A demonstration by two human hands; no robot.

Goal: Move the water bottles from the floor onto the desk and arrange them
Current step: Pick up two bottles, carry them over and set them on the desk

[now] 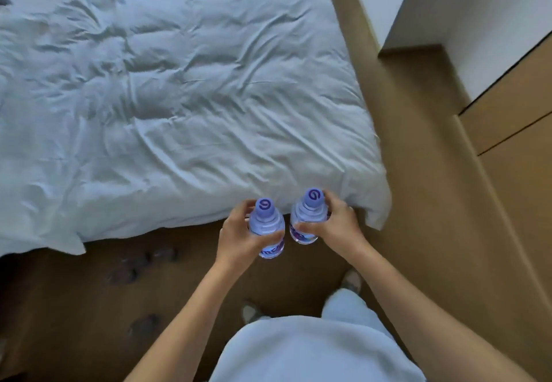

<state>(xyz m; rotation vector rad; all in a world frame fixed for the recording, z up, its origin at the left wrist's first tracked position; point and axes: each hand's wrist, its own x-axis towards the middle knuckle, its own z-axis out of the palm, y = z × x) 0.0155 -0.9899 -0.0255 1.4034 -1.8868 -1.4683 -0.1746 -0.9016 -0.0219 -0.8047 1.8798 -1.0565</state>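
Holding two water bottles upright at chest level, one per hand, over the foot of the bed (185, 97). Left hand (239, 236) wraps the left bottle (266, 226) at its body, fingers curled behind, thumb laid across the front below the shoulder. Right hand (336, 223) grips the right bottle (309, 217) the same way, thumb pressed over the label, fingers bent round the far side. Bottles stand near each other with a narrow gap between them, not touching. Both are clear, thin-walled plastic, round in section, ribbed at the shoulder, with water showing through; each has a smooth purple screw cap with a darker swirl mark on top, and a purple printed label band lower down. Both are off the floor (418, 172), held in the air. Bed cover is pale blue-white cloth, soft and heavily creased, its corner drooping over the mattress edge just beyond my right hand. Floor is tan, matt, carpet-like. A few dim, blurred shapes lie on the floor in shadow to the left; I cannot tell what they are. Flat light-wood panels with dark seams run along the right (513, 142), white wall above them. Pale loose trousers and light shoes show below.
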